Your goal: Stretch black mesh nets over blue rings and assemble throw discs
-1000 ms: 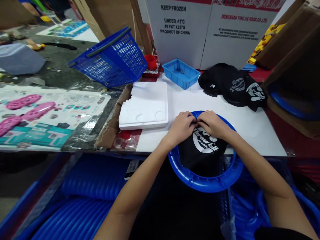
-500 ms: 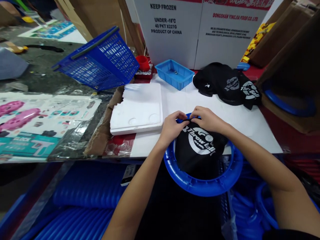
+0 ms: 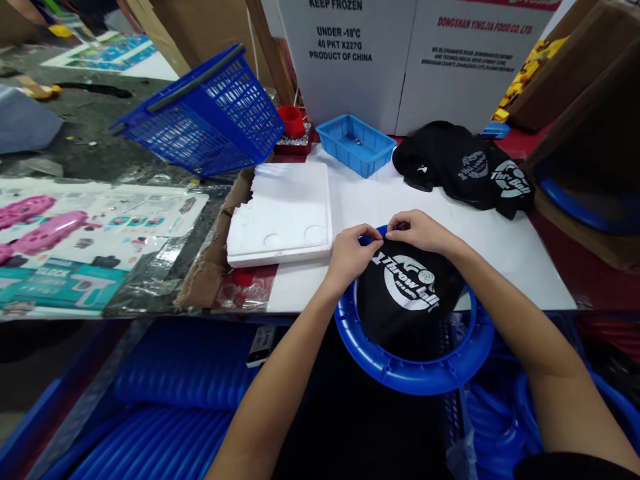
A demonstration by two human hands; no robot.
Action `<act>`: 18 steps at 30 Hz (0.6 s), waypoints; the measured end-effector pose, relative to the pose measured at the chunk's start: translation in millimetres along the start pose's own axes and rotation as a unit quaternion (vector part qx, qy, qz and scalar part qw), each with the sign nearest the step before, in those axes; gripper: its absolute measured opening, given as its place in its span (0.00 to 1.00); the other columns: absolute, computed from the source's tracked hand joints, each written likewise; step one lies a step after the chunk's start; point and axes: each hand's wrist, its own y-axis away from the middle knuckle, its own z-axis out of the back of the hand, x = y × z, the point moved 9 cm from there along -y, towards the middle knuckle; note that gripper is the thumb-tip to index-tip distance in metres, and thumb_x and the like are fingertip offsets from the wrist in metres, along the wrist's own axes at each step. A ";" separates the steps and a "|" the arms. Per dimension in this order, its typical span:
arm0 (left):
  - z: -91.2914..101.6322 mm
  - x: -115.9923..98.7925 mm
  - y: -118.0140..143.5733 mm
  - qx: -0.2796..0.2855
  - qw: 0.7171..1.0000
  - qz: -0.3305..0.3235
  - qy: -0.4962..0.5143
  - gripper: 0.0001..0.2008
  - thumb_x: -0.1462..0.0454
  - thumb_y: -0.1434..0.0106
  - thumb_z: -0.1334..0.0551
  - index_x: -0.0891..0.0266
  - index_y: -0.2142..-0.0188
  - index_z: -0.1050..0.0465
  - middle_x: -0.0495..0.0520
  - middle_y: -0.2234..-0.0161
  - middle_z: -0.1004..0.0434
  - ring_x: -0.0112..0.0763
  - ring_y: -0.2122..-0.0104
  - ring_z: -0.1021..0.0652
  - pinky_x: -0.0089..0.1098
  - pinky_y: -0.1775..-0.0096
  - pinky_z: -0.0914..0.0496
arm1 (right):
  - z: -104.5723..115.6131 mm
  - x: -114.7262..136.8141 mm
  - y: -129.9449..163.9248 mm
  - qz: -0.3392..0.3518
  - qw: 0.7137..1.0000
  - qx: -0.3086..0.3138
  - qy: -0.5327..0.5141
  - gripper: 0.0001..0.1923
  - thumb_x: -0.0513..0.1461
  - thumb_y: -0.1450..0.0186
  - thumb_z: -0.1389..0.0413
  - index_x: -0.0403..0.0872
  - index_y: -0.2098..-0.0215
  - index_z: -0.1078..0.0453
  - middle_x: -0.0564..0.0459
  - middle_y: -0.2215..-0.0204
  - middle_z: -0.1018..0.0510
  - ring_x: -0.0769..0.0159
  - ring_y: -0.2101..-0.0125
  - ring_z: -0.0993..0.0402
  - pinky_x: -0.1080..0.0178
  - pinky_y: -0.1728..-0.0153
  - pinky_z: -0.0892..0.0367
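Hands have drawn slightly apart since the earlier frame: the left hand and right hand now pinch the top edge of the black fabric at separate spots, fingers clenched on the cloth where it meets the far rim of the blue ring. More of the white printed logo shows, the cloth lying flatter. The fabric sags inside the ring, matte black with round white lettering. The ring overhangs the near edge of the white board, its far rim resting on it. A foam block lies toward the board's left edge, a blue tray and more black cloths near its far edge.
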 end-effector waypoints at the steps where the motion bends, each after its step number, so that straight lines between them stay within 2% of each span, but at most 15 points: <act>1: 0.1 -0.5 0.4 0.000 1.000 0.002 -0.008 0.03 0.67 0.37 0.31 0.57 0.65 0.17 0.49 0.63 0.14 0.36 0.60 0.17 0.37 0.53 0.27 | 0.1 0.2 0.5 0.002 1.000 -0.005 0.008 0.10 0.44 0.36 0.38 0.46 0.66 0.20 0.53 0.67 0.18 0.64 0.65 0.26 0.60 0.58 0.35; 12: -2.8 -8.8 3.5 0.004 0.998 -0.051 -0.041 0.04 0.67 0.35 0.31 0.57 0.63 0.16 0.52 0.59 0.13 0.38 0.57 0.16 0.38 0.49 0.25 | 2.1 2.3 1.6 -0.019 0.998 -0.039 0.040 0.06 0.40 0.37 0.38 0.46 0.68 0.21 0.54 0.69 0.17 0.65 0.66 0.25 0.61 0.60 0.35; 18: -7.6 -16.7 3.2 0.030 0.989 -0.082 -0.116 0.05 0.67 0.33 0.33 0.60 0.61 0.16 0.55 0.59 0.15 0.40 0.56 0.17 0.39 0.49 0.26 | -3.9 6.5 -5.3 -0.061 0.994 -0.022 0.090 0.04 0.36 0.37 0.38 0.46 0.70 0.23 0.53 0.70 0.18 0.64 0.65 0.24 0.62 0.62 0.35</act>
